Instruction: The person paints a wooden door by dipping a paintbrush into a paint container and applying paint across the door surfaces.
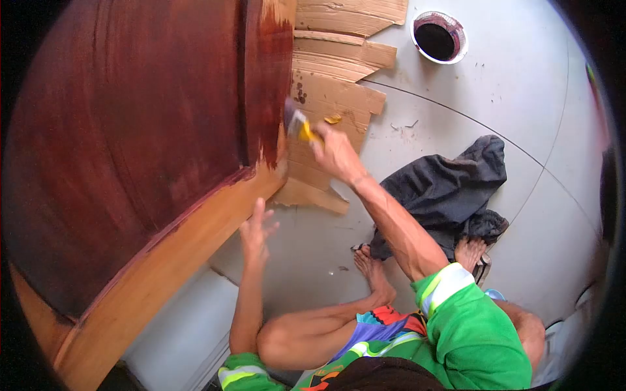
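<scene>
"What have you got in your hands?"

"My right hand [336,151] is closed round the yellow handle of a brush [305,130]. My left hand [255,234] is empty, fingers spread."

"And the wood?"

"The wooden panel [150,117] fills the left of my view. Most of its face is dark red-brown, but a pale bare strip [176,254] runs slantwise along its near edge, from lower left up to a corner close by my left hand. From that corner a dark side strip [270,91] runs away from me, with ragged pale patches at both ends."

"Which way does the brush lie to it?"

"It slants away from my right hand, up and to the left, so the bristles come to the outer edge of that side strip, across its length rather than along it. They're blurred, so I can't tell whether they press on the wood or sit just off it."

"Which hand is nearer?"

"By way of the brush, my right hand is nearer the side strip. My left is nearer the bare one, just beside its lower edge; touching or not, I can't say."

"Where's the dark liquid?"

"In the white tub [463,43] on the floor [521,98], well apart from both hands, beyond the right one. Torn cardboard [339,91] lies between it and the panel."
</scene>
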Available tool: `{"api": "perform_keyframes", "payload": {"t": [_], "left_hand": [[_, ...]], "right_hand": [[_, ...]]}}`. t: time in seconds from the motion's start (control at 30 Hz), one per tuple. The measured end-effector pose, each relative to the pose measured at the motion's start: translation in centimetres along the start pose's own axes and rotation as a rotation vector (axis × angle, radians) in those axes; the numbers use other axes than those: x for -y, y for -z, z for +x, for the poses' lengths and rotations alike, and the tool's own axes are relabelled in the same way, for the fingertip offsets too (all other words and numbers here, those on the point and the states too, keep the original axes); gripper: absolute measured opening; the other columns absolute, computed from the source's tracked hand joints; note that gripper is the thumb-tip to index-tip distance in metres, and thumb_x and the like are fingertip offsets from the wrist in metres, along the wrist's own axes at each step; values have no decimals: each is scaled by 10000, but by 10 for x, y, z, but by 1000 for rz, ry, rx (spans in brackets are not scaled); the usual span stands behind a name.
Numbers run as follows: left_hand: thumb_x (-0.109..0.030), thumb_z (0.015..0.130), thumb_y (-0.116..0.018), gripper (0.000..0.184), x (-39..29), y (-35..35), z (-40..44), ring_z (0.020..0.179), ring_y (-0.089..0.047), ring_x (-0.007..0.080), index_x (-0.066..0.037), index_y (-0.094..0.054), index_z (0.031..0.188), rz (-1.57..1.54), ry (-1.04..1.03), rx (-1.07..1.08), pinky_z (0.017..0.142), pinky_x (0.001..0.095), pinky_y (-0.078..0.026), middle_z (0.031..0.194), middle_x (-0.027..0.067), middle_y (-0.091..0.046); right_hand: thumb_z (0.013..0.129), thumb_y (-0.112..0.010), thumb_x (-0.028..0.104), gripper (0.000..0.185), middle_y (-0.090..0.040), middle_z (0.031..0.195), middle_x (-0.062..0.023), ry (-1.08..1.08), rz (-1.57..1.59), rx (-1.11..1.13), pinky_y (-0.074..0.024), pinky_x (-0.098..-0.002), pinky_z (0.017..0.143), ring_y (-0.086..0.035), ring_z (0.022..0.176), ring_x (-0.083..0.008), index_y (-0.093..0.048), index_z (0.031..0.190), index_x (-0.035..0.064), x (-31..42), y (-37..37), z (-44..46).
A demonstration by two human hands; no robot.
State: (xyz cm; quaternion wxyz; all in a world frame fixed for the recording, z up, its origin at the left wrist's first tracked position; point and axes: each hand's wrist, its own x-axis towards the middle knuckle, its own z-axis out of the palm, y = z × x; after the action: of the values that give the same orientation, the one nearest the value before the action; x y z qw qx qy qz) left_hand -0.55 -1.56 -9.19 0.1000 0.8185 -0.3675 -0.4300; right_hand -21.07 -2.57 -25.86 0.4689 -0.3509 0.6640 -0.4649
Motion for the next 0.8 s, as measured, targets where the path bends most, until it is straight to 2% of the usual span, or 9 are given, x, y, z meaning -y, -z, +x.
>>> {"api": "perform_keyframes", "payload": {"t": [0.07, 0.17, 0.27, 0.4, 0.47, 0.5, 0.53, 0.67, 0.8], "left_hand": [[-523, 887, -697, 719, 3, -11, 10, 1079, -581, 239, 9, -519, 1338, -59, -46, 5, 747, 358, -535, 1374, 111, -507], [-520, 879, -708, 718, 8, -18, 15, 1061, -577, 230, 1, -523, 1336, -112, -62, -21, 736, 349, -531, 1365, 104, -505], [-484, 891, -706, 649, 17, -25, 31, 1016, -579, 194, -26, -533, 1318, -144, -84, -50, 699, 309, -538, 1303, 82, -547], [-495, 910, -677, 618, 22, -25, 36, 974, -576, 168, -43, -540, 1309, -143, -114, -59, 669, 284, -535, 1266, 71, -569], [-529, 915, -654, 637, 28, -21, 40, 963, -577, 174, -46, -542, 1314, -142, -138, -37, 667, 287, -534, 1254, 75, -575], [-546, 917, -643, 647, 31, -18, 42, 957, -577, 177, -48, -544, 1317, -144, -151, -21, 666, 288, -533, 1247, 77, -578], [-690, 894, -563, 796, 33, -14, 43, 1014, -563, 196, -35, -507, 1342, -74, -146, 11, 730, 334, -500, 1255, 68, -546], [-783, 886, -445, 893, 34, -8, 44, 1048, -542, 205, -103, -364, 1458, -119, -169, 43, 773, 341, -459, 1280, 70, -530], [-788, 880, -448, 889, 33, -1, 45, 1014, -548, 193, -97, -400, 1438, -103, -202, 53, 758, 330, -456, 1272, 66, -533]], "right_hand": [[902, -581, 155, 295, -672, 961, -291, -80, -29, 174, -540, -480, 815, -659, 916, -460, -618, 1147, -6, -4, 2, -26], [905, -584, 157, 275, -672, 979, -286, -59, 203, -123, -534, -483, 811, -660, 920, -450, -628, 1121, -8, 4, 21, -5], [911, -578, 151, 282, -669, 977, -289, -45, 104, -192, -529, -486, 806, -659, 919, -449, -610, 1143, -6, 12, -3, 16], [890, -582, 111, 284, -662, 1025, -271, -78, 101, -30, -509, -495, 850, -636, 980, -449, -586, 1160, 23, 1, -50, -52], [882, -581, 95, 265, -656, 1061, -266, -134, 30, 158, -500, -508, 861, -623, 1010, -448, -589, 1138, 28, -10, -57, -87], [884, -581, 90, 278, -662, 1052, -261, -53, 15, 85, -505, -493, 858, -634, 994, -441, -587, 1153, 22, -17, -53, -91], [885, -580, 86, 292, -668, 1042, -257, 29, 2, 14, -510, -479, 855, -644, 977, -434, -584, 1169, 16, -26, -48, -93], [863, -586, 52, 328, -655, 1045, -242, 25, 144, -176, -501, -478, 869, -638, 982, -418, -572, 1189, 27, -6, -19, -56], [840, -566, 16, 302, -612, 1045, -205, 205, -8, -149, -494, -467, 881, -600, 1027, -410, -556, 1138, 59, -21, -69, -57]]}}
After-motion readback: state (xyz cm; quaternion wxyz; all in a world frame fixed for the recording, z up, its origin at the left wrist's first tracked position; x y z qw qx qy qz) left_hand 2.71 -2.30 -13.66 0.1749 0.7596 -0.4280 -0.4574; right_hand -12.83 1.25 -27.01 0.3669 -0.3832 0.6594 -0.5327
